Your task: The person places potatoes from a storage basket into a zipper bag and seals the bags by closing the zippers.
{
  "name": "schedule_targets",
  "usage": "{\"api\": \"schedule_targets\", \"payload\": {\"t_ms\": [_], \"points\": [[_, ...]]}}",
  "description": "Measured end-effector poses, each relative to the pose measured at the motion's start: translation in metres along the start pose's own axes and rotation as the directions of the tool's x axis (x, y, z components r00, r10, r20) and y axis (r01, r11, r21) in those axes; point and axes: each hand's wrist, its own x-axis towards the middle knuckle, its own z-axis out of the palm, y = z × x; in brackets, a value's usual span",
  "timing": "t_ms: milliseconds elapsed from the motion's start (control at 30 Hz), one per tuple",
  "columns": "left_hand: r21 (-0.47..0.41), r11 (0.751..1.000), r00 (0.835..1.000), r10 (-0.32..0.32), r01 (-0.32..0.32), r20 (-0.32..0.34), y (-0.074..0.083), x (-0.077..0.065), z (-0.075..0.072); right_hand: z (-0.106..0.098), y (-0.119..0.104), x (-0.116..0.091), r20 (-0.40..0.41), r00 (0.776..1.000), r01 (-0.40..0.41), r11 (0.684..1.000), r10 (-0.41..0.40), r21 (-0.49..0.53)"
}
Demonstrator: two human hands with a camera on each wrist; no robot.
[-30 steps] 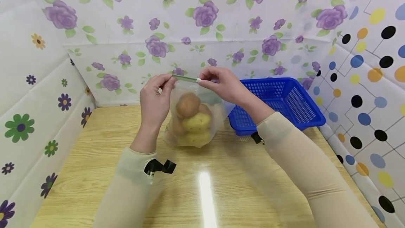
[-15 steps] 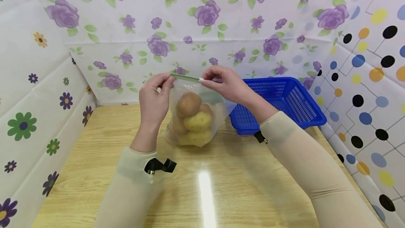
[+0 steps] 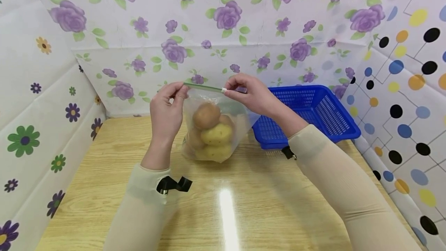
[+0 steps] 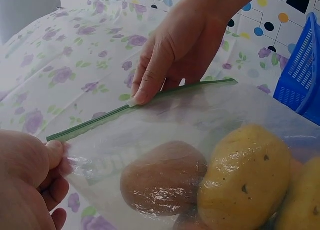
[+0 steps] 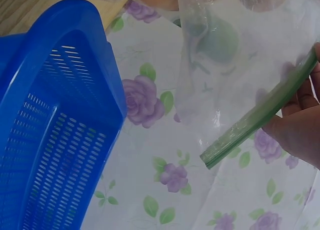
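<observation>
A clear zip bag (image 3: 240, 129) with a green strip along its mouth (image 4: 90, 124) stands upright on the wooden table, holding several potatoes. Through the plastic show a brown potato (image 4: 162, 180) and a yellow one (image 4: 245, 180). My left hand (image 3: 165, 115) pinches the left top corner of the bag between thumb and fingers. My right hand (image 3: 251, 95) pinches the small white slider (image 3: 223, 90) partway along the green strip. To the right of the slider, the strip runs on past the right fingers, as the left wrist view shows.
A blue slotted plastic basket (image 3: 338, 133) stands on the table (image 3: 195, 212) right of the bag, partly behind my right forearm. A flowered sheet (image 3: 146, 18) hangs close behind the bag, with patterned sheets on both sides.
The right hand has shifted slightly right with the slider, and the left hand slightly left. A longer stretch of green strip now shows between them.
</observation>
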Motion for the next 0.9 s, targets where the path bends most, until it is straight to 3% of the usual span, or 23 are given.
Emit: {"api": "schedule_targets", "payload": {"t_ms": [600, 900], "points": [[-0.011, 1.000, 1.000, 0.005, -0.005, -0.021, -0.0053, 0.0008, -0.0034, -0.0037, 0.0023, -0.0070, -0.003, 0.997, -0.072, 0.997, 0.072, -0.030], [-0.014, 1.000, 0.999, -0.006, 0.005, -0.034, -0.0092, 0.0008, -0.0076, -0.0062, 0.0044, -0.0097, 0.001, 0.997, -0.071, 0.996, 0.071, -0.050]]}}
